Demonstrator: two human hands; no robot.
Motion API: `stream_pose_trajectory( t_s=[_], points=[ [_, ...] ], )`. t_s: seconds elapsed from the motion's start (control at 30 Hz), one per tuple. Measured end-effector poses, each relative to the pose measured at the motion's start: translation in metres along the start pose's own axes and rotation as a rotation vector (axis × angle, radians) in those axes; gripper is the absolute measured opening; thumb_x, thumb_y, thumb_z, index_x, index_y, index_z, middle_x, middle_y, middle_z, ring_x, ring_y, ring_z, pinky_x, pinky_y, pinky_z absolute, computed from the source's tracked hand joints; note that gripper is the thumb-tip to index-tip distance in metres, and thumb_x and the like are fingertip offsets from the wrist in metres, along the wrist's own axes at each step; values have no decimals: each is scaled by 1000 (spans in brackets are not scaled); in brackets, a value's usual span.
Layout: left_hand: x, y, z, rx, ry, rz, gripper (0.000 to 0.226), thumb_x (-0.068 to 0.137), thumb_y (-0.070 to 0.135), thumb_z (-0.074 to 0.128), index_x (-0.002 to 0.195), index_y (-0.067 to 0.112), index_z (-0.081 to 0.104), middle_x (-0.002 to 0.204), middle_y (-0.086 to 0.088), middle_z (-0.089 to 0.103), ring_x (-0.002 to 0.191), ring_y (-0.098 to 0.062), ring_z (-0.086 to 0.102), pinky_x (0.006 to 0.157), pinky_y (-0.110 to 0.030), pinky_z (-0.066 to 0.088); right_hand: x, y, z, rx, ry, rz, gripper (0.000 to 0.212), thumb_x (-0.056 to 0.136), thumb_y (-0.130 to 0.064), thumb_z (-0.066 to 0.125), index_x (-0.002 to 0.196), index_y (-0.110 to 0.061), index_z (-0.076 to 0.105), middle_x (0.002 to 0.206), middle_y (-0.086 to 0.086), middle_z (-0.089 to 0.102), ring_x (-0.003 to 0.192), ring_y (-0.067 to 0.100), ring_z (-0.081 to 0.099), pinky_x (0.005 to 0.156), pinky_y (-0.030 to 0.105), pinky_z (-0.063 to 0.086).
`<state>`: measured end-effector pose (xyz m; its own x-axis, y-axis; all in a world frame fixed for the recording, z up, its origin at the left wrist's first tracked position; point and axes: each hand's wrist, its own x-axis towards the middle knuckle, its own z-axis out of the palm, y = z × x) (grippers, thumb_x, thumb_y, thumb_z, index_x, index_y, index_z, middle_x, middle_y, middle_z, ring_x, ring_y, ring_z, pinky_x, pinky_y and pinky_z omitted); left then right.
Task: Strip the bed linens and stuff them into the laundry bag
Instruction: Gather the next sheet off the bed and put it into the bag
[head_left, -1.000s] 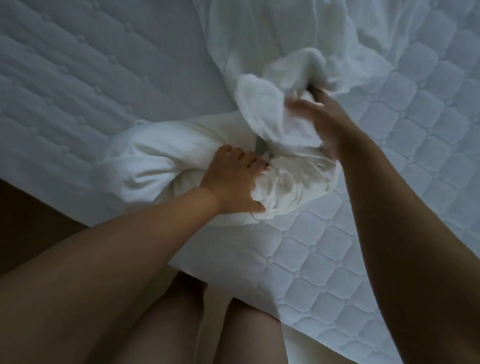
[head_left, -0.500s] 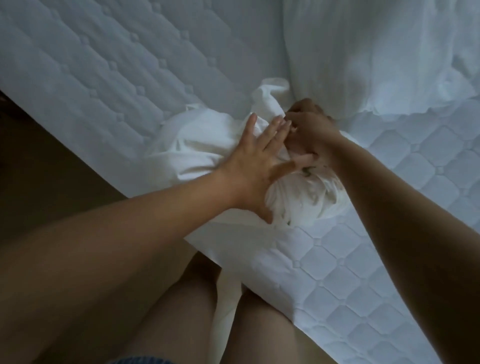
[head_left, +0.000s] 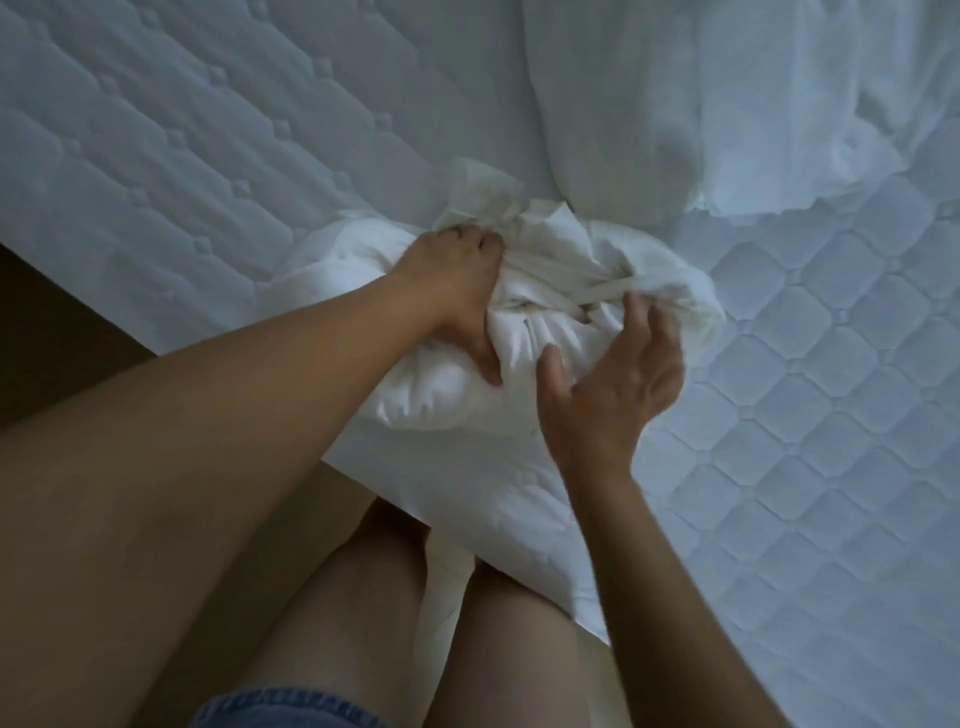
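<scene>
The left hand (head_left: 457, 291) has its fingers curled into the gathered neck of the stuffed white laundry bag (head_left: 431, 395), thumb pressed down its side; the right hand (head_left: 613, 384) is spread and relaxed just beside the bag, holding nothing, and whether its fingertips touch the cloth I cannot tell; the bag sits on the quilted mattress (head_left: 805, 415) near its corner, close to the person's legs (head_left: 363, 597); to close it well, I judge the left hand should hold the neck bunched tight while the right finds the cord (head_left: 597, 291) across the top and draws it snug; a heap of loose white linen (head_left: 701, 104) lies just beyond the bag, so it could snag; the mattress edge drops to dark floor (head_left: 52, 322) on the left, while open quilted surface to the right gives room.
</scene>
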<state>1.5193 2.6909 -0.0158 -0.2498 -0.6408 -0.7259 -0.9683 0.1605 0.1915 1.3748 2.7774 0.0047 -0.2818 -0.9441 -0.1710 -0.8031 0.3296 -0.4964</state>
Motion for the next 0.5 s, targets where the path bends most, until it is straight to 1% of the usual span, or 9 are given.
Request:
stream_pose_trajectory(
  t_s=[0.07,0.13,0.17,0.23,0.3,0.33,0.4,0.47,0.5],
  points=[
    [3,3,-4,-35,-14,-21,126,31,75,81,132,13,38,129,-8,50,115,-26,51,89,-35,41,-42,-2,3,218,-21,413,88,75,-36,73,147,-16,25,150,10,24,138,19,18,115,34,9],
    [1,4,-3,-67,-6,-54,120,30,73,82,126,14,43,123,-7,55,110,-26,55,80,-33,40,-69,-7,12,626,-175,843,100,75,-41,77,150,-23,13,151,3,24,137,20,27,115,44,25],
    [-2,6,-1,-90,-2,-81,116,32,72,83,124,14,44,121,-7,57,109,-27,56,77,-33,39,-76,-8,19,819,-286,976,100,74,-44,76,149,-27,13,150,1,28,133,19,35,112,47,32],
    [-11,12,13,-190,-17,-155,114,36,73,81,126,14,45,120,-5,59,110,-26,58,76,-31,39,-83,-4,30,960,-409,1037,103,65,-58,76,146,-34,17,144,-3,39,125,17,46,105,48,41],
    [-21,17,38,-332,-36,-221,115,36,81,74,130,19,48,121,1,61,110,-23,60,77,-29,41,-78,4,34,916,-315,1051,113,53,-70,75,144,-35,18,139,-5,42,122,19,49,102,46,45],
    [-27,18,49,-407,-32,-243,115,35,85,70,130,23,50,122,3,62,109,-20,61,77,-28,42,-73,10,35,922,-253,1023,112,54,-69,76,143,-32,20,139,-3,43,122,19,49,101,44,45],
    [-36,20,57,-513,-4,-282,116,35,87,68,132,25,51,127,1,60,114,-20,59,81,-27,44,-69,24,34,991,-157,937,95,62,-57,74,139,-26,27,137,-2,45,124,19,48,102,40,45],
    [-39,18,55,-421,34,-290,127,38,87,68,142,18,40,142,-8,43,130,-26,43,97,-35,39,-70,31,35,1043,-112,892,82,68,-53,74,134,-27,32,134,-5,48,122,16,49,100,37,46],
    [-40,17,51,-337,46,-271,133,41,88,66,146,14,31,148,-11,31,136,-29,31,106,-40,31,-72,31,37,1055,-95,879,78,69,-53,74,131,-28,33,132,-6,50,120,14,51,99,35,47]
  ],
)
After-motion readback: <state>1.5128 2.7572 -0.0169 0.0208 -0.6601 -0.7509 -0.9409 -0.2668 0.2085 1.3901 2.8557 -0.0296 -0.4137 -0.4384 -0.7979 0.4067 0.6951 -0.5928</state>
